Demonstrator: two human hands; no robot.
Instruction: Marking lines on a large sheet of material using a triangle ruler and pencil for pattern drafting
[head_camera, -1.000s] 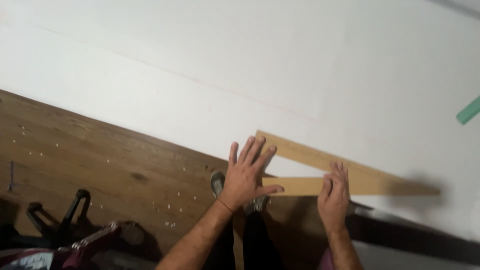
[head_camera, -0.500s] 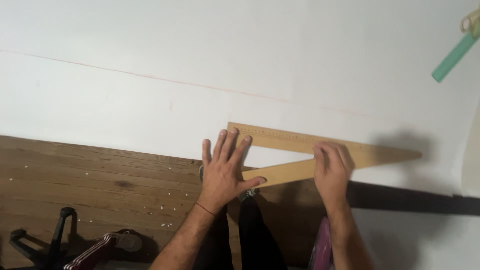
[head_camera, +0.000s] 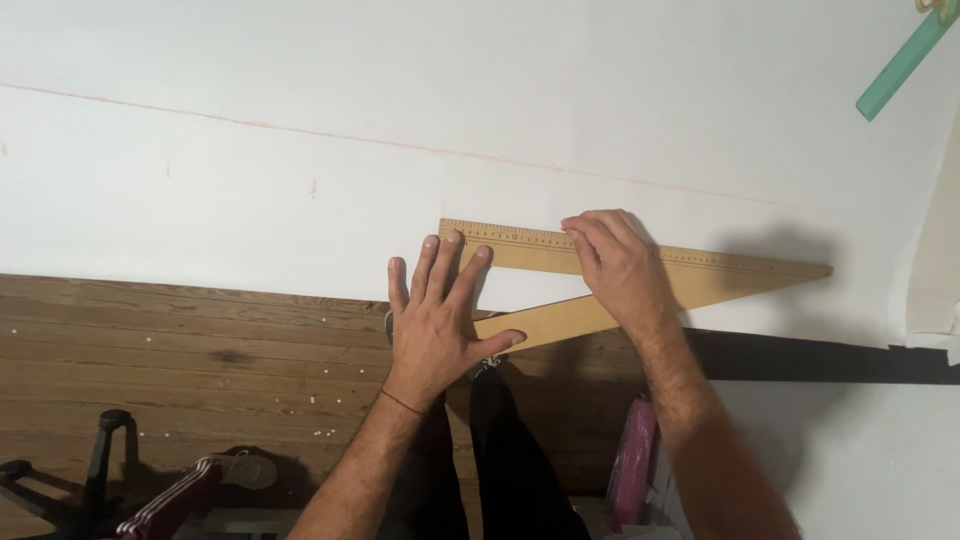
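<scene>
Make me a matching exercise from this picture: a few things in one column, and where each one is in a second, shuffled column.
Things:
1. left hand
2. right hand
3. green stick
4. pink object

Places:
A. top right corner
B. flat on the wooden triangle's short end
C. low down, beside the right forearm
D. pressing on the triangle's ruled upper edge

Pairs: 1-B, 2-D, 3-A, 4-C

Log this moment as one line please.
left hand: flat on wooden triangle ruler | right hand: pressing ruler | surface: white sheet | floor: wood
</scene>
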